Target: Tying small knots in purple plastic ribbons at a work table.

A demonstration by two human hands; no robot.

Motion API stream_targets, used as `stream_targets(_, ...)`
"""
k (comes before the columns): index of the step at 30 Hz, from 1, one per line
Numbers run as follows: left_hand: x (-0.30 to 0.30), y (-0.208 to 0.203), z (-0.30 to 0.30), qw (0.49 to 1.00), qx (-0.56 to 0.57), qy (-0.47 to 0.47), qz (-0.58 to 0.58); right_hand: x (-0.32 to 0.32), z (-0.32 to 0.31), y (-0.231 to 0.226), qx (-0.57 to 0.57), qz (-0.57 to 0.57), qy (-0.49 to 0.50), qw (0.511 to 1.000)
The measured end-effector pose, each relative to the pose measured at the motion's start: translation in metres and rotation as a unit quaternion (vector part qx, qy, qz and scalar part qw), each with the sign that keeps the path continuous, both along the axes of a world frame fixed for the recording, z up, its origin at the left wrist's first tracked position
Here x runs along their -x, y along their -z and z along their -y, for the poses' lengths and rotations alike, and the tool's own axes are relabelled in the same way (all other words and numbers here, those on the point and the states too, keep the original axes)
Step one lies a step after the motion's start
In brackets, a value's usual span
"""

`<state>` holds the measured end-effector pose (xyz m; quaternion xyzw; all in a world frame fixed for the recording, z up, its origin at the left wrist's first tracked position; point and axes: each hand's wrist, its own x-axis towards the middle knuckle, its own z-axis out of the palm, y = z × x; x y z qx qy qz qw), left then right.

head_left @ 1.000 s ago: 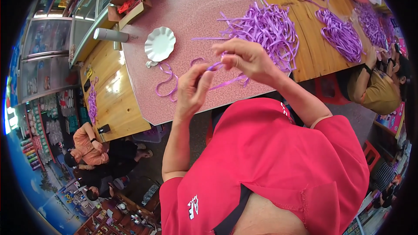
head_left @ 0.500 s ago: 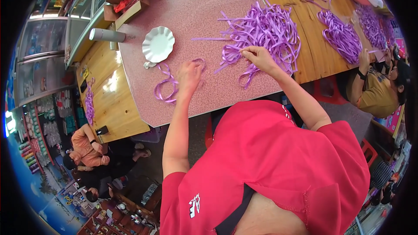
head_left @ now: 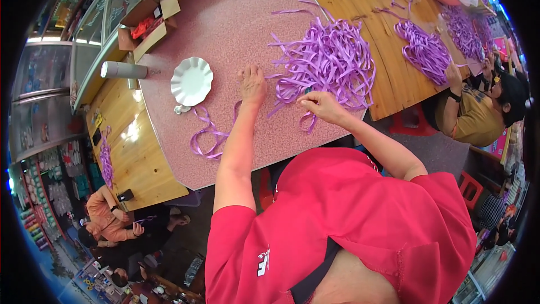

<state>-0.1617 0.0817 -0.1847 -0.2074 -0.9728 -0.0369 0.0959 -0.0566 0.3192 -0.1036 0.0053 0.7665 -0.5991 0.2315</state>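
Observation:
My left hand [head_left: 252, 83] lies with its fingers stretched out on the pink speckled mat [head_left: 242, 22], left of a heap of purple ribbon [head_left: 332, 56]. A loose loop of ribbon [head_left: 205, 143] winds along the mat beside my left forearm. My right hand [head_left: 323, 106] is closed in a pinch at the near edge of the heap; what sits between its fingertips is too small to make out. Just above those fingertips shows a small dark spot. A white scalloped plate [head_left: 192, 81] rests left of my left hand.
A silver flask [head_left: 124, 70] and an open cardboard box [head_left: 149, 25] stand at the far left. More ribbon bundles [head_left: 424, 50] lie on the wooden table at right, near a person in a tan shirt [head_left: 478, 118]. Another person in orange [head_left: 109, 219] sits at lower left.
My left hand has moved away from the ribbon loop, forward and right, with its fingers straightening. My right hand has come slightly nearer to me. The whole view has shifted a little.

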Motion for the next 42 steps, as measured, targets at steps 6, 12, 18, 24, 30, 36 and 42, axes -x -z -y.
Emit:
stream_targets(6,-0.028,-0.050,0.004,0.971,-0.174,0.031,0.162,0.044,0.024,-0.015,-0.082,-0.291,-0.007,0.953)
stream_targets(12,-0.056,-0.143,0.021,0.798,-0.508,-0.007,0.324,0.060,0.081,-0.047,0.091,-0.207,-0.046,0.973)
stream_targets(18,-0.055,-0.171,0.086,0.705,-0.573,-0.028,0.416,0.064,0.117,-0.065,0.018,-0.285,-0.103,0.953)
stream_targets(24,-0.017,-0.089,0.185,0.892,-0.372,-0.083,0.244,0.074,0.125,-0.056,-0.012,-0.195,-0.035,0.980)
stream_targets(30,-0.007,-0.025,0.210,0.963,0.005,-0.260,0.070,0.069,0.110,-0.045,-0.030,-0.127,-0.002,0.991)
stream_targets(36,-0.008,-0.065,0.160,0.973,0.056,-0.205,0.088,0.063,0.094,-0.045,-0.032,-0.068,0.028,0.997)
stream_targets(42,-0.038,-0.138,0.090,0.779,-0.560,-0.016,0.282,0.063,0.089,-0.061,-0.021,-0.132,0.016,0.991)
